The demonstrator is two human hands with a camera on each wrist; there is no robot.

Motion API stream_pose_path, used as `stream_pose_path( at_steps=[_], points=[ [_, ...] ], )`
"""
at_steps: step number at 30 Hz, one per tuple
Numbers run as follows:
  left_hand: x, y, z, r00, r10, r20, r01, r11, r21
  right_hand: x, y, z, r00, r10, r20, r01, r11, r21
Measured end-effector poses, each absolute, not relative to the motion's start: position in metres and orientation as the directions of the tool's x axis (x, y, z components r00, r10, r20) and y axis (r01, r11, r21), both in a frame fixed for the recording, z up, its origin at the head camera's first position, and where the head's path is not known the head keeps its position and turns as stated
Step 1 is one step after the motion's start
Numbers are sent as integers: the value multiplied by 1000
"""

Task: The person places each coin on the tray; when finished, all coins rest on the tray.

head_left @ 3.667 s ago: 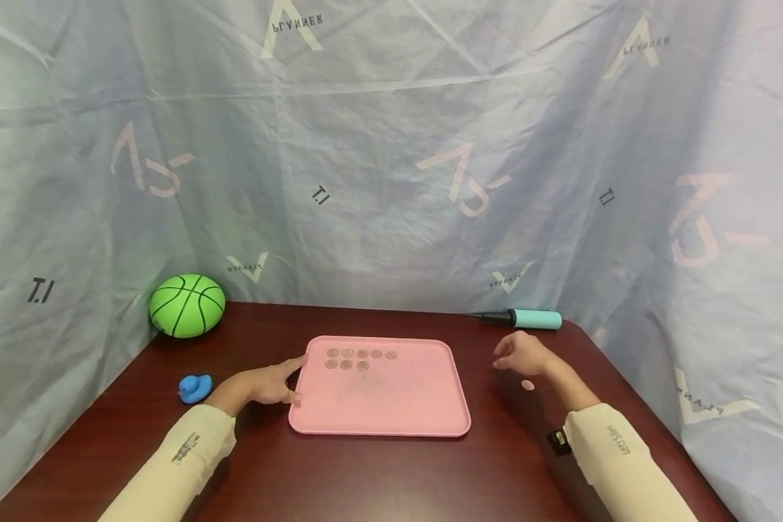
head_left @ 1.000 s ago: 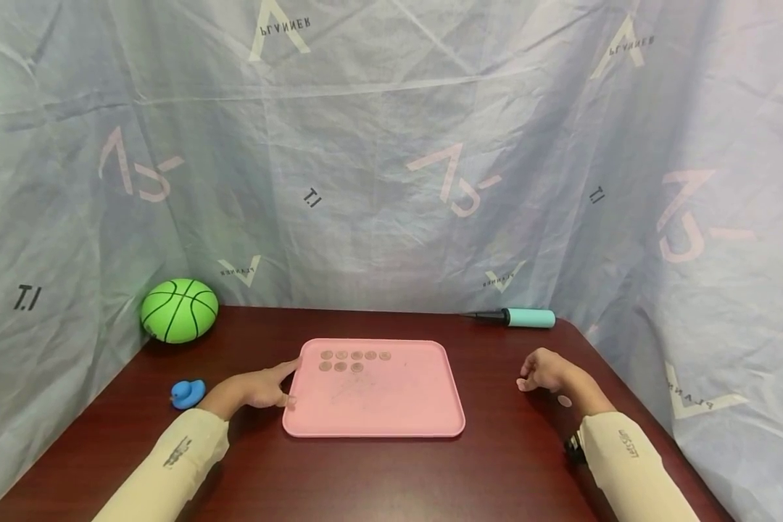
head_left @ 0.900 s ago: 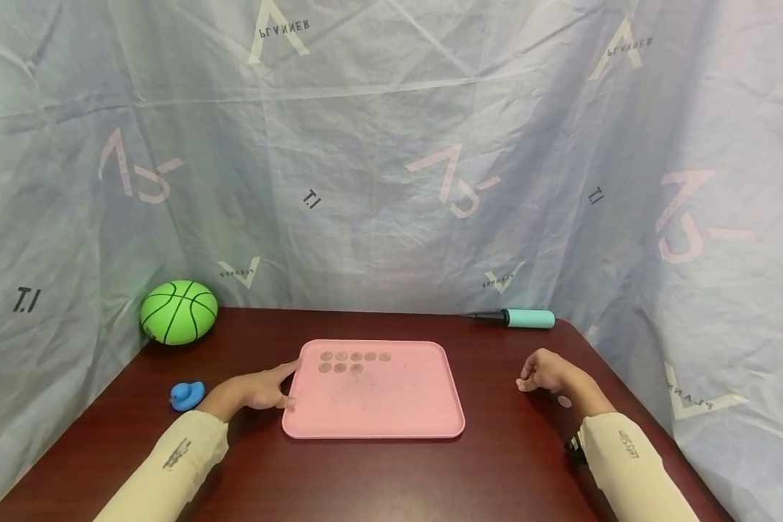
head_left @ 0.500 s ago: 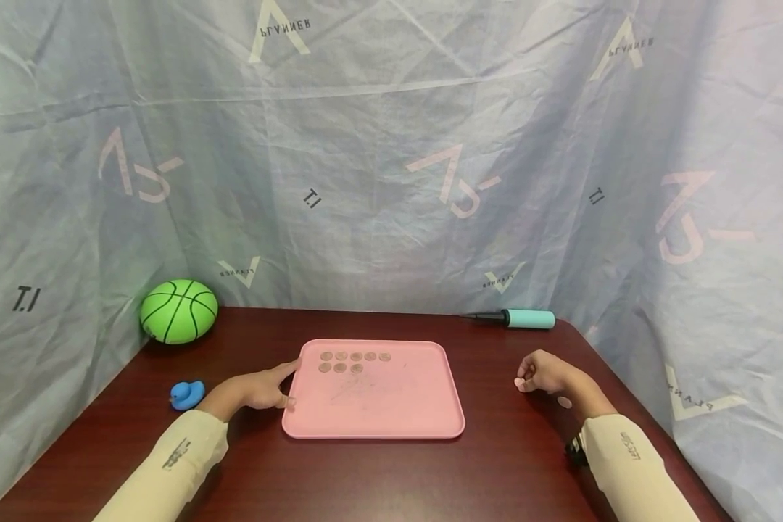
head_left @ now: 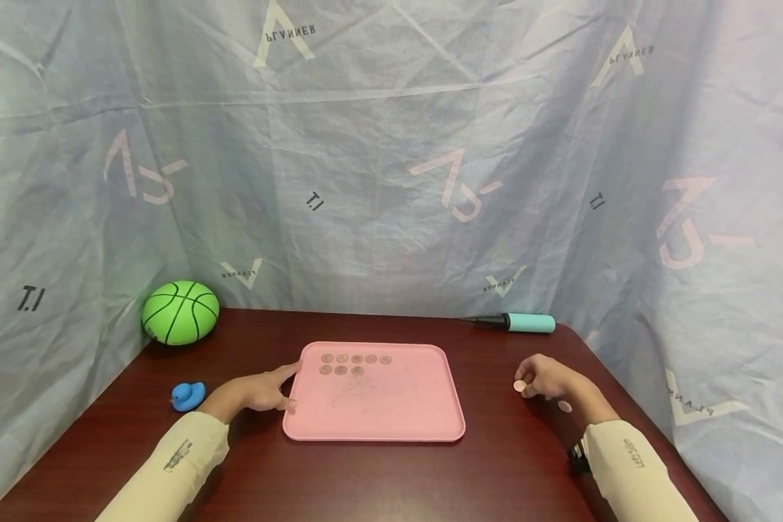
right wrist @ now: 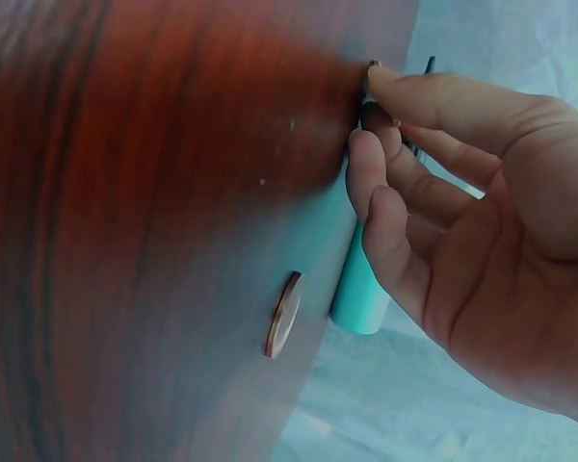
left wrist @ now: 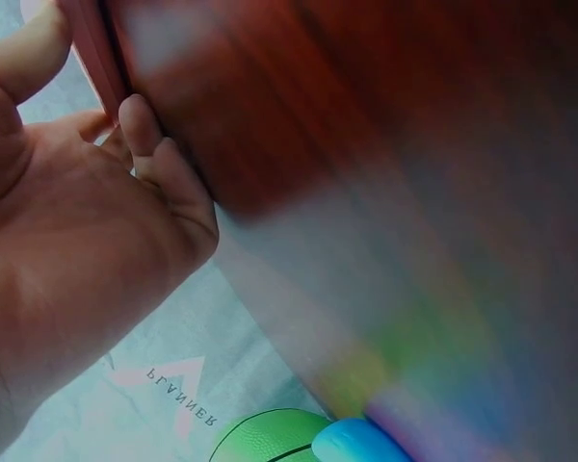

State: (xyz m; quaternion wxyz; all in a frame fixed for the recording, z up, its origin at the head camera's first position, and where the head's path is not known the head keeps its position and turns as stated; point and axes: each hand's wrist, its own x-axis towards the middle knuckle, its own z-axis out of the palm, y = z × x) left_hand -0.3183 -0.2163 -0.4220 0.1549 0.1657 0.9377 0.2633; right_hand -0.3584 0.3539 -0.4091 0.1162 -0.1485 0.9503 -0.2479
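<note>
My left hand (head_left: 265, 388) holds the left edge of a pink tray (head_left: 391, 420). Its thumb lies over the rim, and in the left wrist view the other fingers bear against the tray's outer side. Several coins (head_left: 357, 359) lie in two rows along the tray's far left part, the farther row longer. On the right, my right hand (head_left: 546, 376) pinches a round, pale coin (head_left: 519, 386) at its fingertips, low over the table. In the right wrist view only a sliver of that coin shows at the thumb tip. Another coin (head_left: 564, 407) lies beneath the right wrist.
At the back left of the dark red wooden table (head_left: 365, 478) sits a green basketball (head_left: 180, 312), with a blue rubber duck (head_left: 188, 396) nearer on the left. A turquoise hand pump (head_left: 531, 322) lies at the back right. Grey cloth (head_left: 378, 217) hangs behind the table.
My right hand has come rightward and nearer to me, down to a coin on the table, and now pinches it. The coin's face shows more than half a second ago. My left hand stays put.
</note>
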Motion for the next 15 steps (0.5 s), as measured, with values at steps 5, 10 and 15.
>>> stream_pose_path(
  at_steps=[5,10,15],
  points=[
    [-319,-217,-422,-900,389,-198,229,808,543,-360,346,-409,-923,-373,-96,-298,848,-438],
    [-320,-218,-423,-898,396,-195,234,802,550,-361,332,-409,-917,-392,-78,-325,845,-425],
    [-319,-218,-424,-894,408,-185,248,795,554,-361,317,-409,-918,-394,-52,-330,829,-452]
  ],
)
